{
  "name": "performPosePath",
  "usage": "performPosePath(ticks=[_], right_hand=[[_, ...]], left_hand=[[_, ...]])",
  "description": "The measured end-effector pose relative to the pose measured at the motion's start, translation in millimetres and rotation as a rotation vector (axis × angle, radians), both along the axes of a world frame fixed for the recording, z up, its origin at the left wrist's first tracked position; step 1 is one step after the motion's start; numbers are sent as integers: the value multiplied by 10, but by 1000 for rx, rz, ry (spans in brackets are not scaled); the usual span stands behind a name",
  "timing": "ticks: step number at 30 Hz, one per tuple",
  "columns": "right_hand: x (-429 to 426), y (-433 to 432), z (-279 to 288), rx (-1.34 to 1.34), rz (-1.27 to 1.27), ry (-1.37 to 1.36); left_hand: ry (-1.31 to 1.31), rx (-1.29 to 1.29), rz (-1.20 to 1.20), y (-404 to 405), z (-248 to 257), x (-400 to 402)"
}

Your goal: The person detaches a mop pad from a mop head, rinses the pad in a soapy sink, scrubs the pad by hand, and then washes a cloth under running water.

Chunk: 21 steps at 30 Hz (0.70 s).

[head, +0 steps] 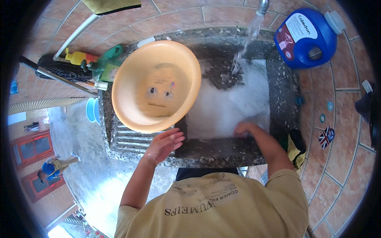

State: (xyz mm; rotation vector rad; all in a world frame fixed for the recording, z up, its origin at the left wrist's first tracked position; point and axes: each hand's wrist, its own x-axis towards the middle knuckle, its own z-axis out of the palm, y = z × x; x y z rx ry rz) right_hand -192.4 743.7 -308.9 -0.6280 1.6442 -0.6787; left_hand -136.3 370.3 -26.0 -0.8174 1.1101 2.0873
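Note:
My left hand is raised just below the rim of a peach plastic basin, palm turned inward, with nothing held in it. The basin rests tilted over the ribbed washboard side of a speckled stone sink. My right hand reaches into the foamy water in the sink's well; its fingers are partly blurred and hidden by suds, so whether it holds anything does not show. Water runs from a metal tap into the far part of the well.
A blue detergent jug stands at the right back corner. Bottles, among them a yellow one, and a dark brush head are at the left. A metal pole slants near them. Another person is far off at the left.

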Motion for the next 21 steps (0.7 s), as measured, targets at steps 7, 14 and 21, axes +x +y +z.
performPosePath(ticks=[7, 14, 21], right_hand=[[-973, -556, 205, 2, -1227, 74], [-2143, -636, 1453, -970, -1912, -769], [-2239, -550, 1895, -779, -1631, -905]], left_hand=[[31, 105, 536, -533, 191, -77], [78, 84, 447, -699, 88, -439], [100, -46, 282, -355, 402, -312]])
